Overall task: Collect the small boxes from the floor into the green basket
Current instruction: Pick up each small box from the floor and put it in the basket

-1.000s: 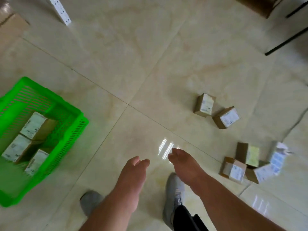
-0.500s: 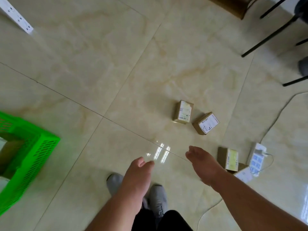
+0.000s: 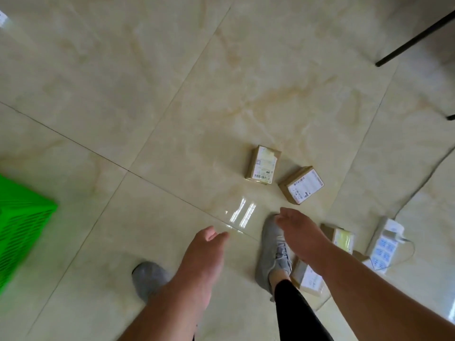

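Two small brown boxes with white labels lie on the floor ahead: one upright (image 3: 263,165), one tilted to its right (image 3: 301,184). Two more boxes sit lower right, one with a yellowish label (image 3: 341,237) and one (image 3: 308,279) partly hidden under my right forearm. The green basket (image 3: 21,225) shows only a corner at the left edge. My right hand (image 3: 299,232) hovers empty with relaxed fingers just below the tilted box. My left hand (image 3: 204,254) hangs empty and relaxed at centre.
My grey shoes (image 3: 272,252) stand on the tiled floor between the hands. A white power strip (image 3: 384,244) with a plugged cable lies at the right beside the boxes. Black furniture legs (image 3: 416,38) cross the top right corner.
I have stepped forward toward the boxes; they are nearer and larger. The basket slid further out of view at left. My right foot has moved up beside the right hand.
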Demonstrator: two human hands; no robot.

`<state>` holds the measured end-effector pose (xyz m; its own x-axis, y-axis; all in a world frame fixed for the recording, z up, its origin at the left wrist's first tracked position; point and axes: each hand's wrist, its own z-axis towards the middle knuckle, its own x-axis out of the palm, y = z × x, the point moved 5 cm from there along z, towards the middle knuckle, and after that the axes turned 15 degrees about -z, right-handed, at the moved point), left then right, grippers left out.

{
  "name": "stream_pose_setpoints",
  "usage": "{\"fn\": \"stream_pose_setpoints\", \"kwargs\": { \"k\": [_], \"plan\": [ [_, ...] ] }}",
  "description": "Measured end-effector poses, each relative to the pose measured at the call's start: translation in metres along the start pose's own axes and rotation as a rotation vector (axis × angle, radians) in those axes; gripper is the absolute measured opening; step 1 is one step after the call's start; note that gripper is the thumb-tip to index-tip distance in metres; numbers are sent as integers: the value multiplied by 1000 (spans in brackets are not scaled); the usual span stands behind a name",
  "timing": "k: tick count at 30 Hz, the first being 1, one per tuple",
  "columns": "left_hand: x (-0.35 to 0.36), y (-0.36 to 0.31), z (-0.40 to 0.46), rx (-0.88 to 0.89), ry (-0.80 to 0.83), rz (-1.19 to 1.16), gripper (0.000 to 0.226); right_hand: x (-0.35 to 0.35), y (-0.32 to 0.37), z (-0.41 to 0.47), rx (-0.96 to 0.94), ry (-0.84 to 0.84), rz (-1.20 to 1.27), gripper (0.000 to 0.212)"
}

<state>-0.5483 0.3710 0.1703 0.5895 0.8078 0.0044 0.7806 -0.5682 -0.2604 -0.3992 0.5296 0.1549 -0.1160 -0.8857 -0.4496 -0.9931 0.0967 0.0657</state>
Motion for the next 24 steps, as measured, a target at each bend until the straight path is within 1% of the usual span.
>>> {"fn": "stream_pose_setpoints", "kwargs": {
  "k": [1,2,4,6,8,9,11,13,15,18,20,22,24],
  "plan": [
    [14,7,7,-20,-8,-15,81,-5,-8,14,-4,7,-32,10],
    [30,13,14,-47,-11,-44,74,-13,-11,26,-30,7,-80,14],
    [63,25,26,-97,-37,-125,54,-28,-17,51,-97,10,-175,15],
    [100,37,43,-168,-53,-222,35,-45,-19,80,-170,14,-326,40],
    [138,48,65,-230,-43,-372,7,-64,-14,106,-233,2,-432,50],
    [157,52,78,-255,-32,-452,10,-72,-11,121,-264,-9,-491,52],
    [190,57,107,-300,-22,-619,8,-84,3,152,-342,-32,-657,53],
    [215,60,139,-340,-22,-783,14,-87,21,185,-430,-49,-841,54],
    [234,58,171,-344,-15,-895,10,-84,44,216,-533,-71,-959,56],
    [257,56,219,-344,2,-1000,12,-67,77,253,-740,-112,-1171,58],
    [267,56,244,-352,0,-1069,12,-53,94,276,-845,-119,-1343,64],
    [276,56,259,-353,-4,-1094,13,-41,103,293,-897,-105,-1474,67],
    [279,56,267,-333,2,-1114,23,-33,107,305,-872,-80,-1551,64]
  ]
}}
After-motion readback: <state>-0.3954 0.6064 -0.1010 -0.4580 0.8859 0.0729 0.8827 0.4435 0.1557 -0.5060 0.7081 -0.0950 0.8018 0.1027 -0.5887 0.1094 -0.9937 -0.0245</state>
